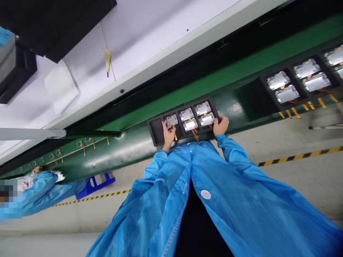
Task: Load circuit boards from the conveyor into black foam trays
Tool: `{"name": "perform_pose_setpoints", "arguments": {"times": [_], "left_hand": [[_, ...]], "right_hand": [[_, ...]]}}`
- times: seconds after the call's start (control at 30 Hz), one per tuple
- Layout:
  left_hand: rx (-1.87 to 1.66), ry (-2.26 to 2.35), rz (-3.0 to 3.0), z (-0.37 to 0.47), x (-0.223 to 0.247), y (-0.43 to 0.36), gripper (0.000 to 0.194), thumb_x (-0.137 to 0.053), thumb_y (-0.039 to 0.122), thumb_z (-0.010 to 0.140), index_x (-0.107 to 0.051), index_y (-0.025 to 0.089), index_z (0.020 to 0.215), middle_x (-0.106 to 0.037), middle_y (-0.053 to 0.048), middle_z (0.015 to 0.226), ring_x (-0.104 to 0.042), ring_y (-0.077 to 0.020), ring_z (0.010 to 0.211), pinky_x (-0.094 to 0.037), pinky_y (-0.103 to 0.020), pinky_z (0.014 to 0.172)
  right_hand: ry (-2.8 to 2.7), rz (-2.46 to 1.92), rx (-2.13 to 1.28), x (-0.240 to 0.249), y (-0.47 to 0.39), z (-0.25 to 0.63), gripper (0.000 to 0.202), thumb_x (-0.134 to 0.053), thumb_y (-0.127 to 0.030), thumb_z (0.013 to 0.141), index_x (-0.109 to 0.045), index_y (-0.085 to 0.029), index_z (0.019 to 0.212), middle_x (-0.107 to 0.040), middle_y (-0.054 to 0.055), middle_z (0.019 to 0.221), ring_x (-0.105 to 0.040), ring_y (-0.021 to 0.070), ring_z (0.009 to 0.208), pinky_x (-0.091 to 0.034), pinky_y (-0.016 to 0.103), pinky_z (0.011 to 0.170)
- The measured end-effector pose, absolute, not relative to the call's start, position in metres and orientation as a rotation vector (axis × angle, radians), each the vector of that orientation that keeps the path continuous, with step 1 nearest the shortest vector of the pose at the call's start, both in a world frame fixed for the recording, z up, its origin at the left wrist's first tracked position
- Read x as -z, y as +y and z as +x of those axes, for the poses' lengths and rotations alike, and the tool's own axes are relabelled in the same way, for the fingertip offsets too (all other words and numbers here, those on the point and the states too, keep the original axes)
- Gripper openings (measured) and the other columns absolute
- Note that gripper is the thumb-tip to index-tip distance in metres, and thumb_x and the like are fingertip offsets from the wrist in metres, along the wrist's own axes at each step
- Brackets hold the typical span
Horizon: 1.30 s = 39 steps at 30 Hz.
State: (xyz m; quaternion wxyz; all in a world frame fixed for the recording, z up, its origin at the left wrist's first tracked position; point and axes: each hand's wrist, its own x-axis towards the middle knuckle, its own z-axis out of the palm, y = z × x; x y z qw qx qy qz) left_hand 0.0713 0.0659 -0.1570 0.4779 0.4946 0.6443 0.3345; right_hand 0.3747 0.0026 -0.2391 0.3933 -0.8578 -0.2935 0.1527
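A black foam tray (158,132) with square compartments lies on the green bench in front of me. My left hand (168,135) has its fingers and thumb at the left and lower edges of a silver circuit board (171,120) in the tray's second compartment from the left. An orange ribbon cable (175,133) trails from that board. The two compartments to its right each hold a pair of boards, with orange cables hanging over the front rim. My right hand (221,125) grips the tray's right end, thumb on the near corner.
A second black tray (270,96) of similar boards sits to the right. Several small boards with orange cables line the bench (107,153) at left, where a co-worker in a blue coat (45,192) sits near a blue stool (96,187). A white shelf (150,43) runs above.
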Motion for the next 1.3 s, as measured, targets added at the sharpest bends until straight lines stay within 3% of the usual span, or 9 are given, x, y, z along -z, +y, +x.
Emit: {"name": "perform_pose_setpoints", "arguments": {"times": [0.13, 0.27, 0.63, 0.83, 0.97, 1.1, 1.2, 1.27, 1.3], "left_hand": [[-0.781, 1.607, 1.123, 0.072, 0.160, 0.067, 0.054, -0.073, 0.013, 0.086, -0.059, 0.021, 0.137, -0.060, -0.017, 0.148, -0.069, -0.0239, 0.121, -0.057, -0.038, 0.106], [-0.661, 1.571, 1.009, 0.077, 0.165, 0.072, 0.033, -0.075, 0.013, 0.083, -0.065, 0.018, 0.114, -0.069, -0.014, 0.128, -0.070, -0.0262, 0.119, -0.053, -0.043, 0.111], [-0.596, 1.454, 1.032, 0.076, 0.167, 0.078, 0.035, -0.078, 0.019, 0.085, -0.069, 0.019, 0.119, -0.074, -0.008, 0.107, -0.071, -0.0226, 0.105, -0.056, -0.038, 0.101], [-0.596, 1.285, 0.938, 0.076, 0.161, 0.074, 0.038, -0.078, 0.020, 0.085, -0.070, 0.022, 0.122, -0.070, -0.009, 0.135, -0.071, -0.0230, 0.113, -0.058, -0.038, 0.101], [-0.590, 1.292, 1.039, 0.071, 0.155, 0.075, 0.031, -0.075, 0.020, 0.087, -0.071, 0.020, 0.118, -0.073, -0.010, 0.125, -0.071, -0.0240, 0.112, -0.055, -0.040, 0.104], [-0.774, 1.703, 1.277, 0.033, 0.142, 0.085, 0.022, -0.067, 0.014, 0.091, -0.068, 0.020, 0.112, -0.068, -0.012, 0.132, -0.059, -0.0261, 0.133, -0.041, -0.041, 0.121], [-0.794, 2.033, 1.282, -0.007, 0.135, 0.092, 0.038, -0.068, 0.013, 0.093, -0.058, 0.014, 0.130, -0.052, -0.020, 0.153, -0.039, -0.0285, 0.152, -0.022, -0.041, 0.131], [-0.764, 2.064, 1.225, -0.026, 0.136, 0.092, 0.051, -0.071, 0.014, 0.093, -0.050, 0.009, 0.140, -0.043, -0.025, 0.161, -0.035, -0.0286, 0.155, -0.022, -0.040, 0.131], [-0.741, 2.037, 1.199, -0.032, 0.140, 0.090, 0.052, -0.072, 0.016, 0.094, -0.050, 0.009, 0.140, -0.046, -0.026, 0.159, -0.040, -0.0283, 0.152, -0.027, -0.039, 0.129]], "right_hand": [[-0.750, -2.173, -0.376, 0.239, 0.003, 0.375, 0.021, -0.057, -0.029, 0.089, -0.060, -0.019, 0.107, -0.063, 0.016, 0.115, -0.057, 0.0326, 0.114, -0.046, 0.059, 0.110], [-0.743, -2.175, -0.363, 0.235, 0.003, 0.373, 0.019, -0.057, -0.030, 0.089, -0.060, -0.020, 0.105, -0.063, 0.015, 0.114, -0.057, 0.0320, 0.113, -0.048, 0.058, 0.109], [-0.698, -2.193, -0.419, 0.223, 0.005, 0.370, 0.022, -0.056, -0.028, 0.086, -0.060, -0.019, 0.106, -0.063, 0.016, 0.117, -0.056, 0.0323, 0.117, -0.046, 0.058, 0.113], [-0.683, -2.187, -0.446, 0.223, 0.006, 0.371, 0.025, -0.055, -0.027, 0.085, -0.059, -0.018, 0.108, -0.063, 0.018, 0.120, -0.055, 0.0335, 0.122, -0.043, 0.059, 0.114], [-0.673, -2.207, -0.442, 0.225, 0.006, 0.371, 0.027, -0.055, -0.025, 0.085, -0.061, -0.016, 0.110, -0.063, 0.018, 0.119, -0.055, 0.0330, 0.121, -0.044, 0.057, 0.114], [-0.680, -2.216, -0.423, 0.226, 0.006, 0.371, 0.028, -0.056, -0.025, 0.084, -0.062, -0.016, 0.110, -0.063, 0.018, 0.119, -0.057, 0.0330, 0.121, -0.045, 0.057, 0.114], [-0.685, -2.224, -0.408, 0.223, 0.007, 0.371, 0.028, -0.055, -0.026, 0.083, -0.063, -0.017, 0.109, -0.065, 0.019, 0.121, -0.058, 0.0343, 0.122, -0.045, 0.059, 0.114], [-0.671, -2.239, -0.428, 0.220, 0.009, 0.371, 0.032, -0.055, -0.026, 0.082, -0.064, -0.016, 0.110, -0.067, 0.020, 0.122, -0.061, 0.0347, 0.121, -0.046, 0.058, 0.114], [-0.661, -2.252, -0.449, 0.219, 0.010, 0.371, 0.034, -0.055, -0.027, 0.082, -0.065, -0.015, 0.112, -0.069, 0.020, 0.121, -0.062, 0.0347, 0.119, -0.047, 0.057, 0.113]]}}
